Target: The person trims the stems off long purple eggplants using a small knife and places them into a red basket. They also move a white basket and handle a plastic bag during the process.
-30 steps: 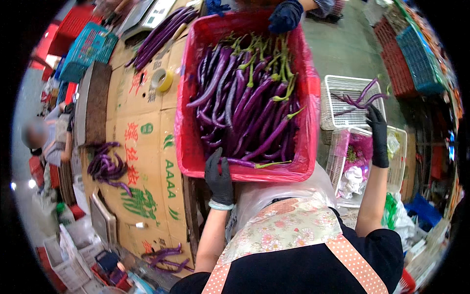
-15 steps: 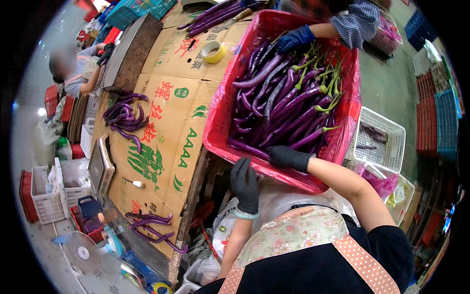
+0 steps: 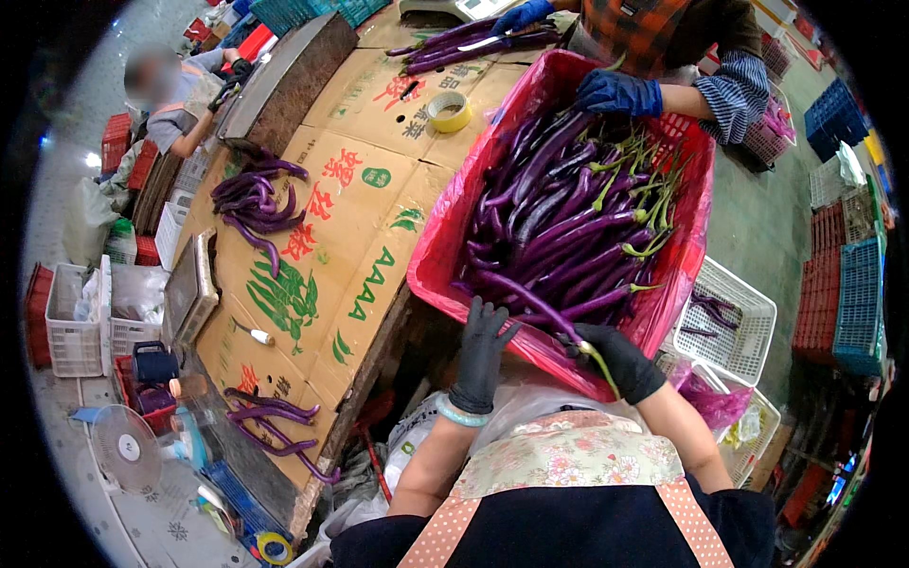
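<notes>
The person's black-gloved right hand, at five o'clock on the red crate, is clamped around the stem end of a long purple eggplant, whose body slants toward ten o'clock over the eggplant pile. The left hand, at seven, has its fingers spread near the rim; contact is unclear. A co-worker's blue-gloved hand is at one, the cardboard-covered table at nine.

Right hand, half a second ago inside the red crate, now back at its near rim, gripping one eggplant near its stem.
</notes>
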The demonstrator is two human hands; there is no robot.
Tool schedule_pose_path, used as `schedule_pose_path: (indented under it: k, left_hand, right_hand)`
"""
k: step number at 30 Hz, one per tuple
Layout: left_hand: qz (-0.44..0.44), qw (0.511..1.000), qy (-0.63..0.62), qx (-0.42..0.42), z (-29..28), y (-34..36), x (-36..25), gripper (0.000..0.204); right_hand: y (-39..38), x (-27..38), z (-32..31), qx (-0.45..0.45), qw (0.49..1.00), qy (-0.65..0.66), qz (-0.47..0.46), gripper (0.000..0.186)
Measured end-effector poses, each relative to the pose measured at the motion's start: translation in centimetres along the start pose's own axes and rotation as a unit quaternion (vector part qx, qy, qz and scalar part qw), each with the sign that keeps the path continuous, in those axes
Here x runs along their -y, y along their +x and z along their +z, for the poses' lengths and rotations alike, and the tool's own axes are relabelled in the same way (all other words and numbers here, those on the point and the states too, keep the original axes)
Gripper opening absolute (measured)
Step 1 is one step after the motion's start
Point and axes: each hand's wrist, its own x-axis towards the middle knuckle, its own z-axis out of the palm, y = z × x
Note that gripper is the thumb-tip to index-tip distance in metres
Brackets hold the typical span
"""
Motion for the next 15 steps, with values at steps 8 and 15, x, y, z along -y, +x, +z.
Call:
schedule_pose_path:
  k: [8,15]
  left_hand:
    - [-0.117,0.975,-0.179,-0.062,1.3,5.1,-2.9,0.037]
    - [-0.053,0.987,-0.046,0.144,4.1,0.3,-6.9,0.051]
  right_hand:
    - [1.8,3.4,5.7,0.126,0.984,-0.105,-0.071,0.023]
    - [-8.5,6.0,0.6,-0.039,0.818,-0.525,-0.231,0.042]
